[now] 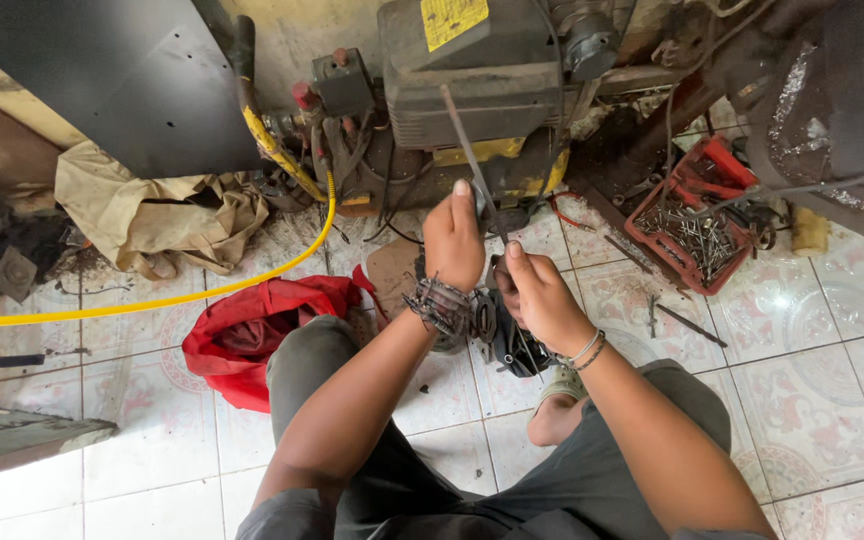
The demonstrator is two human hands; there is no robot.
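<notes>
Squatting on the tiled floor (832,350), the person works at centre frame with both hands close together. Left hand (454,240) is curled, fingers together, gripping the lower part of a thin metal rod (467,145) that slants up and left toward the dark machine housing (472,90) at top centre. Right hand (537,295) sits just below and right of it, fingers closed around a dark bundle of parts (512,345) hanging between the knees; exactly what the fingertips pinch is hidden. Cords are wound round the left wrist, bangles on the right.

Step in hand, as I judge it: the rod is being held steady against, or threaded through, the dark piece below. The join itself is covered by the fingers, so the next move would seem to call for a firm left grip and fine alignment from the right.

Labels and containers: a yellow rectangular sticker (452,20) with small print sits on the housing, top centre. A red plastic tray (722,165) full of nails or thin metal pieces lies right of centre, upper half. A red cloth bag (252,330) slumps left of the knee. A yellow hose (152,300) curves across the left side; crumpled tan cloth (142,215) lies behind it, upper left.
</notes>
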